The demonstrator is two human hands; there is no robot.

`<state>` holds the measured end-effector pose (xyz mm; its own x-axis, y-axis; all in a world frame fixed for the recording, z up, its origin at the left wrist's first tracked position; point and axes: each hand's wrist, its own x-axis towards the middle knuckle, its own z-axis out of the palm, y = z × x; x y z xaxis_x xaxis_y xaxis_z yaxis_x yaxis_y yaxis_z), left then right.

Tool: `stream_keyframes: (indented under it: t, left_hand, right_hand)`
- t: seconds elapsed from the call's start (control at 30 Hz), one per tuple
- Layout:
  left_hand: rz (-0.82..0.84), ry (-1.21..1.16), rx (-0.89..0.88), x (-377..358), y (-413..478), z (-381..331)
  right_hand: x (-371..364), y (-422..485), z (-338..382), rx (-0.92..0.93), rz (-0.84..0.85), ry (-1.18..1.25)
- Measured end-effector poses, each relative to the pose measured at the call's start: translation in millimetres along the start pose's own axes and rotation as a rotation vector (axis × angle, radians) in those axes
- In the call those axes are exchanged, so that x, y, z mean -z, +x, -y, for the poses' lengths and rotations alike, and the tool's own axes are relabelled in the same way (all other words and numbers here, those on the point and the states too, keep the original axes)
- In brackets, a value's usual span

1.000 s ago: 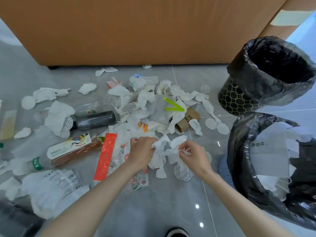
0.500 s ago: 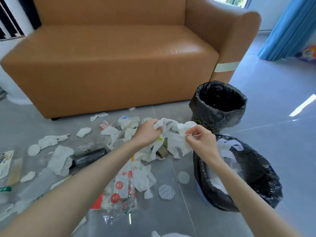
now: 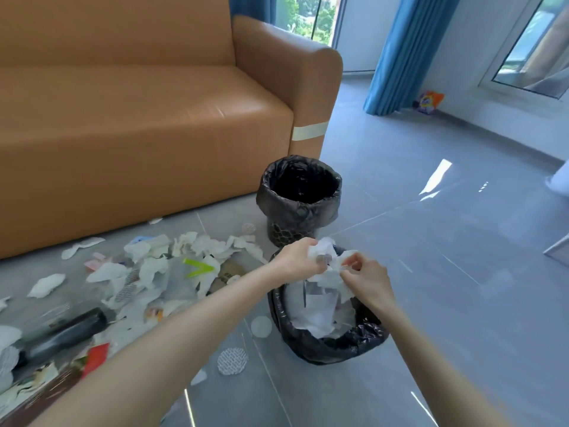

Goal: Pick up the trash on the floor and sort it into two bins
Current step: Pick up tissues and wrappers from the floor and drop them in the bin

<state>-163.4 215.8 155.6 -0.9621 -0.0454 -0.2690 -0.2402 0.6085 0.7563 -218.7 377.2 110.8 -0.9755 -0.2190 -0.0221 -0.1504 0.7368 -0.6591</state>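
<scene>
My left hand (image 3: 296,257) and my right hand (image 3: 366,276) together grip a bundle of crumpled white tissues (image 3: 331,266) just above the near bin (image 3: 332,346), whose black liner holds white paper. The far bin (image 3: 300,200), also lined in black, stands behind it and looks dark inside. More white tissues (image 3: 197,248), round white pads (image 3: 232,361), a dark bottle (image 3: 66,332), a red wrapper (image 3: 95,359) and a green clip (image 3: 197,268) lie scattered on the grey floor to the left.
An orange sofa (image 3: 154,134) fills the back left, right behind the trash pile. Blue curtains (image 3: 406,50) and a colourful bag (image 3: 428,101) are at the far right by the window. Grey tiled floor (image 3: 446,257) stretches to the right of the bins.
Both hands lifted the tissue bundle off the floor pile and carried it right, from in front of the bins to above the near bin. The camera tilted up and turned right.
</scene>
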Motion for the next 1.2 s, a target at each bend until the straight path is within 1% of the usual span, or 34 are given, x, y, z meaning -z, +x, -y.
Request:
stream_keyframes:
  t: [0.07, 0.13, 0.17, 0.23, 0.3, 0.43, 0.57, 0.73, 0.9, 1.03, 1.13, 1.2]
  left_hand:
    - [0.103, -0.051, -0.014, -12, 2, 0]
    - [0.159, -0.08, -0.015, -17, 4, 5]
    - [0.152, -0.101, -0.001, -18, 5, 10]
    - [0.102, -0.106, 0.005, -15, 8, 18]
    - [0.006, -0.091, -0.008, -7, 8, 25]
    - [-0.159, -0.113, -0.012, 23, -4, 40]
    - [-0.279, -0.109, 0.063, 61, -28, 76]
    - [-0.404, -0.201, 0.212, 89, -71, 144]
    - [-0.481, -0.265, 0.337, 85, -116, 211]
    - [-0.52, -0.268, 0.42, 58, -143, 265]
    - [-0.535, -0.295, 0.48, 31, -153, 297]
    - [-0.528, -0.283, 0.505, 14, -156, 308]
  right_hand:
    - [-2, 1, -15, -0.062, 0.085, 0.008]
    - [-3, -1, -23, -0.074, 0.095, 0.023]
    - [-2, -1, -25, -0.063, 0.081, 0.021]
    - [0, -1, -23, -0.032, 0.051, 0.006]
    - [0, -1, -14, 0.012, 0.045, 0.008]
    - [-9, -9, 22, 0.111, 0.078, 0.071]
    - [-39, -27, 66, 0.206, 0.207, 0.143]
    - [-104, -48, 97, 0.275, 0.382, 0.119]
    - [-173, -56, 89, 0.289, 0.553, -0.044]
    - [-235, -56, 54, 0.235, 0.704, -0.254]
    - [-273, -57, 23, 0.182, 0.777, -0.375]
    - [-284, -58, 6, 0.14, 0.787, -0.436]
